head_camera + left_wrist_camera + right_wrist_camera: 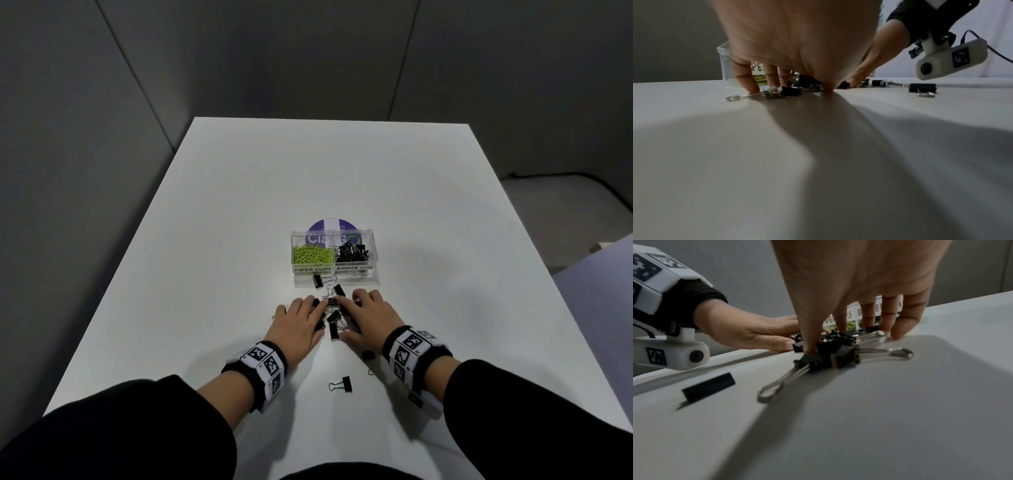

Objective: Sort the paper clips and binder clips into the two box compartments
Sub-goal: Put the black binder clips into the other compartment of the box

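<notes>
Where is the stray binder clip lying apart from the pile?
In the head view, the stray binder clip lies alone on the table, between both wrists.

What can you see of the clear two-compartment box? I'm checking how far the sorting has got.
The clear box looks like transparent plastic, open-topped, split by a wall into two compartments side by side. It sits flat on the white table, beyond both hands and apart from them, on a purple round sticker. Handwritten strips on its front read PAPER CLIPS on the left and BINDER CLIPS on the right. The left compartment holds green paper clips, the right black binder clips. One loose binder clip lies close to its front; contact is unclear.
</notes>
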Demonstrator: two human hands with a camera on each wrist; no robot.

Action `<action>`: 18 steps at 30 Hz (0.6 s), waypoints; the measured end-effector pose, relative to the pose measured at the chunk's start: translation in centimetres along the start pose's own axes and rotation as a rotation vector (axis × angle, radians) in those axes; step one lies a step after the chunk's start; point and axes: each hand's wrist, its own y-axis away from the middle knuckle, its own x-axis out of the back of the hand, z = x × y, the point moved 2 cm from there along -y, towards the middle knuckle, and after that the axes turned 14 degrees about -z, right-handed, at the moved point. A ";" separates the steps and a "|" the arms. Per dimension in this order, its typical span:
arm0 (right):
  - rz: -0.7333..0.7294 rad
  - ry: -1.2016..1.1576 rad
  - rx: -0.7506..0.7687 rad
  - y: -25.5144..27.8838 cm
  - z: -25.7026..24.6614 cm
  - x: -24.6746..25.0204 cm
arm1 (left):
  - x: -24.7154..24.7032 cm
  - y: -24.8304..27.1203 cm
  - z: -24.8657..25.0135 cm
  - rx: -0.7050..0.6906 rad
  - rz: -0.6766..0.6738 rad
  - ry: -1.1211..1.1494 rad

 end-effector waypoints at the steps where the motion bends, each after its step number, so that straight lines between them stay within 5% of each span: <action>1: 0.003 -0.022 0.001 -0.1 0.0 0.0 | 0.1 -0.2 0.0 -0.007 0.035 0.013; 4: 0.003 -0.083 -0.002 -0.3 -0.1 0.1 | 1.0 -0.3 -0.1 -0.031 0.121 0.059; 18: -0.089 -0.199 -0.020 -2.1 -0.9 1.6 | 2.8 -2.2 -0.8 -0.035 -0.023 0.230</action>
